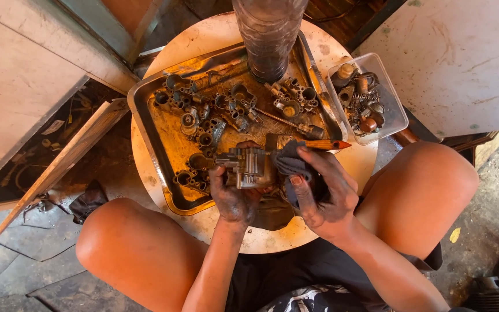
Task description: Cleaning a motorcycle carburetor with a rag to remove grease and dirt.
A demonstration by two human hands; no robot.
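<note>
My left hand point(232, 199) grips a grimy metal carburettor body point(248, 166) from below, holding it over the near edge of a metal tray point(145, 124). My right hand point(321, 193), dirty with oil, presses a dark blue-grey rag point(289, 164) against the right side of that part. A brush with an orange handle point(327, 145) lies just above my right hand on the tray's rim. Both hands are above a round pale table point(203, 40) between my bare knees.
The tray holds oily liquid and several small carburettor parts point(203, 112). A tall ribbed clear plastic bottle point(268, 37) stands at its far side. A clear plastic box point(368, 98) of small fittings sits to the right. Wooden boards and a dark cloth lie on the floor to the left.
</note>
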